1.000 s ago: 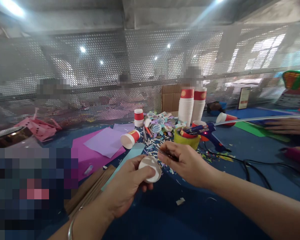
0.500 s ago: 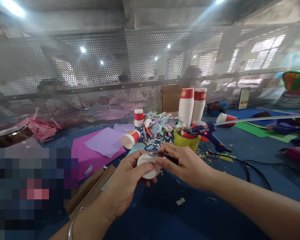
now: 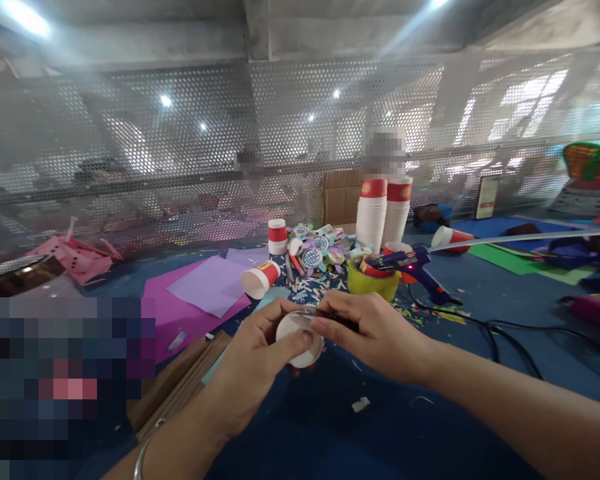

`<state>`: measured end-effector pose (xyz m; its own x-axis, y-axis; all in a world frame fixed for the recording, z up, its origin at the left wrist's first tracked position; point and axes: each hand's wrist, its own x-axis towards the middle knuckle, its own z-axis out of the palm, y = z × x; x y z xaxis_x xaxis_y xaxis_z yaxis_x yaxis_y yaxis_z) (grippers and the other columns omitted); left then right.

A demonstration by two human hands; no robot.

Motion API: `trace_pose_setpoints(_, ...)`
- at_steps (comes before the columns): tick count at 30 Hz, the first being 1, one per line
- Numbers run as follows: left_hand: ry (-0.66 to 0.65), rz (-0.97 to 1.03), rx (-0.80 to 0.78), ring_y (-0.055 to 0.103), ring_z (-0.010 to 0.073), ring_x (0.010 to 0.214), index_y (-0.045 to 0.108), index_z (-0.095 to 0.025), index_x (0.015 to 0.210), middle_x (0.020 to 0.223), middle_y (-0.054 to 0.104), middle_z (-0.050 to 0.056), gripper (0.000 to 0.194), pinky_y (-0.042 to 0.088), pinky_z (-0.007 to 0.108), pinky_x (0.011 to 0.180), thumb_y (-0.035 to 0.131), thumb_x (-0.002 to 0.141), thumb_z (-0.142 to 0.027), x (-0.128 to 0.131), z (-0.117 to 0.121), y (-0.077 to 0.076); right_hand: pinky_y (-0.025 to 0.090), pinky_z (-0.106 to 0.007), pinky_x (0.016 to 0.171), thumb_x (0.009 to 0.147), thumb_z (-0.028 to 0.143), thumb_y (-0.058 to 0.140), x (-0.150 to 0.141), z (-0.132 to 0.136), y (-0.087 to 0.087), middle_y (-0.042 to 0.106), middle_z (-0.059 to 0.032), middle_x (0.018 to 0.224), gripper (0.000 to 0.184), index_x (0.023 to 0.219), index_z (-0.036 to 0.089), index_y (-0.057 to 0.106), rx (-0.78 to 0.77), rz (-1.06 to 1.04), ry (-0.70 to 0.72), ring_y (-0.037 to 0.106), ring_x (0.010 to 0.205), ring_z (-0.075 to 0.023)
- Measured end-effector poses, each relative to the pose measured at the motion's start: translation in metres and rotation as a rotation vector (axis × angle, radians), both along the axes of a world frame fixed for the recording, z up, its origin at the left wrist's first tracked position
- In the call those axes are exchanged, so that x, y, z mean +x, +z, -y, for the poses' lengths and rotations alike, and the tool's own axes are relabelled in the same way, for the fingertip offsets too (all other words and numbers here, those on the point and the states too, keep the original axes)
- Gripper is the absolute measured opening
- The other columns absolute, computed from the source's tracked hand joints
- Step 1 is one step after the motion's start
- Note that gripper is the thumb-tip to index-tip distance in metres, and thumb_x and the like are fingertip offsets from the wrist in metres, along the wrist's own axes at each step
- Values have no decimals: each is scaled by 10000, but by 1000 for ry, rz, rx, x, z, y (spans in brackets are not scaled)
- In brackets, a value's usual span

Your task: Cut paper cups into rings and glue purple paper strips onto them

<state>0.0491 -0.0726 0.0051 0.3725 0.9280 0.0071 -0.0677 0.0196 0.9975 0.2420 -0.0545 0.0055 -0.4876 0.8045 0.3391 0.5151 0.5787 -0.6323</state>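
Note:
My left hand (image 3: 253, 363) is closed around a shallow white paper cup bottom (image 3: 289, 331), with the thumb pressed on its inside face. My right hand (image 3: 377, 333) grips a dark-handled cutting tool (image 3: 344, 322), and its thin metal blade lies at the cup bottom's upper rim. Fingers cover much of the tool, so I cannot tell whether it is a knife or scissors. Just beyond the hands lie white paper scraps (image 3: 307, 288) and a heap of decorated paper discs (image 3: 312, 258). A red and white paper cup (image 3: 260, 280) rests on its side to the left.
Stacked paper cups (image 3: 371, 217) stand behind a yellow bowl (image 3: 375, 285). A blue glue gun (image 3: 420, 267) with a long glue stick rests on the bowl, its black cable (image 3: 495, 330) trailing right. Purple paper sheets (image 3: 205, 283) and cardboard strips (image 3: 180, 387) lie left.
The cup bottom has turned and dropped slightly in my left hand, and the left thumb has shifted right across it. My right hand stays almost in place, with the blade still at the rim.

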Motion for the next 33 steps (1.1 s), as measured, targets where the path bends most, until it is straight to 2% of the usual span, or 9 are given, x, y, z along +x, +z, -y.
trace_pose_setpoints(14, -7, -36, 41, 502, 93, 628, 610, -176, 900, 690, 608, -25, 187, 394, 218, 575, 706, 827, -318, 0, 0, 2, 287, -264, 527, 959, 429, 470, 1, 1, 0, 484, 35, 631, 334, 729, 193, 522, 43, 10, -2, 426, 567, -101)
trace_pose_setpoints(21, -5, -79, 17, 528, 108, 656, 593, -186, 913, 724, 629, -15, 187, 397, 216, 556, 683, 840, -333, 0, 1, 4, 297, -265, 531, 962, 424, 457, 0, 1, -1, 528, 21, 640, 331, 754, 186, 557, 25, 7, -8, 459, 571, -108)
trace_pose_setpoints(30, -8, -79, -22, 562, 135, 694, 606, -182, 917, 769, 651, 15, 202, 410, 227, 550, 696, 818, -334, 0, 0, 2, 301, -255, 526, 967, 399, 444, -1, 0, 0, 473, 34, 627, 336, 718, 191, 530, 10, -37, -25, 426, 568, -103)
trace_pose_setpoints(33, 65, -43, -37, 570, 133, 715, 606, -189, 937, 795, 662, 8, 221, 427, 238, 608, 720, 789, -308, -1, -4, 0, 297, -259, 522, 959, 427, 447, 0, -2, 2, 452, 38, 616, 343, 708, 197, 496, 17, -29, -66, 408, 561, -106)
